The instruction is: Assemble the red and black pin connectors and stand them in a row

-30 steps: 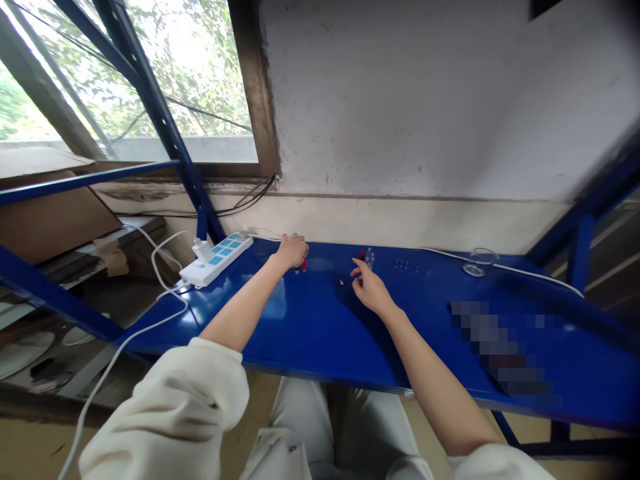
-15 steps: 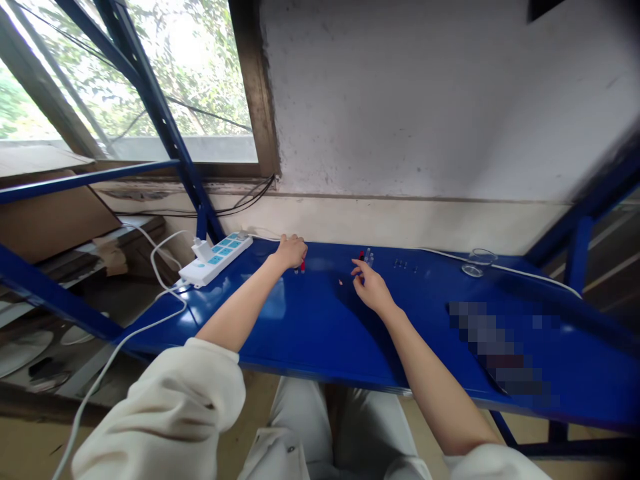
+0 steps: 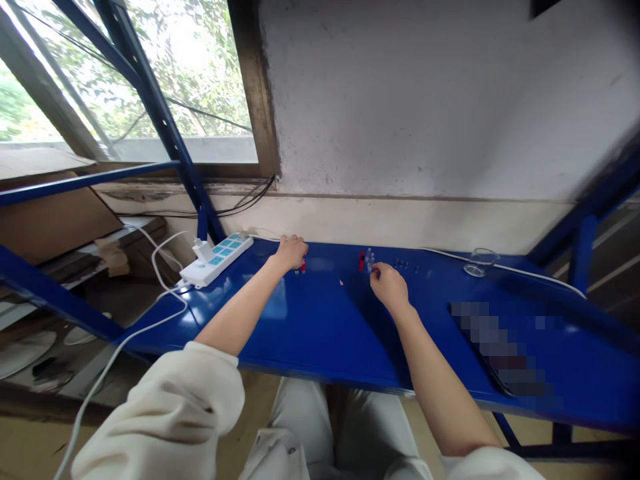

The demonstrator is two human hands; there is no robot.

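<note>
Head view: our hands on the blue shelf [image 3: 310, 320].
Our left hand [image 3: 291, 252] rests curled beside small red pieces [image 3: 302, 268]; our right hand [image 3: 389, 285] pinches tiny clear pieces [image 3: 369, 259], fingers together, red piece [image 3: 361, 260] just left.

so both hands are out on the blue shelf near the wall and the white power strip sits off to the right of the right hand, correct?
Not quite. In the head view the white power strip lies to the left, beyond the left hand, not right of the right hand. Both hands are out on the blue shelf near the wall.
</note>
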